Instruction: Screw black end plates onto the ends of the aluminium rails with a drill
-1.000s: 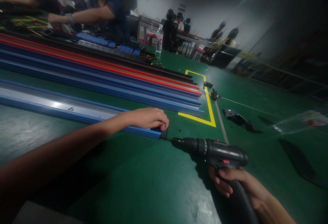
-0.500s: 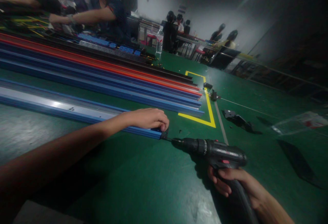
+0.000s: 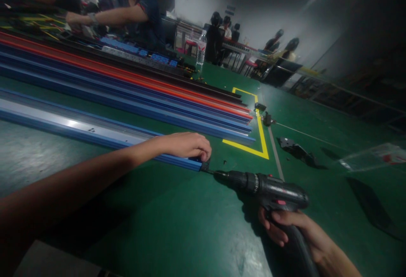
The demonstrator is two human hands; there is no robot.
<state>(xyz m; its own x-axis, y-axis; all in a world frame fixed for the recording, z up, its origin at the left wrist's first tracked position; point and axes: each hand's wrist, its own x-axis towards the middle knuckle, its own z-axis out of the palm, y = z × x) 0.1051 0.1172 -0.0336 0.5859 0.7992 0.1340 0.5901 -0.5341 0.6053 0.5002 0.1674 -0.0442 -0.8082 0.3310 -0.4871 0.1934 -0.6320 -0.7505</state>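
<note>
A long blue rail (image 3: 104, 135) with a pale inner face lies on the green table (image 3: 177, 226). My left hand (image 3: 187, 145) is closed at the rail's right end, fingers curled on a small black end piece (image 3: 205, 166). My right hand (image 3: 294, 230) is wrapped round the handle of a black power drill (image 3: 275, 190), which lies sideways and points left. The thin bit of the drill reaches the black end piece; whether a screw sits at its tip is too small to tell.
Red, blue and black rails (image 3: 158, 93) lie beyond, ending near a yellow tape outline (image 3: 264, 141). A water bottle (image 3: 201, 50) stands behind them. Black parts (image 3: 298, 150) and a clear plastic bag (image 3: 368, 156) lie right. A person's arm (image 3: 117, 16) reaches in at upper left.
The view has shifted slightly. Both hands, the drill and the rail keep nearly the same places relative to each other.
</note>
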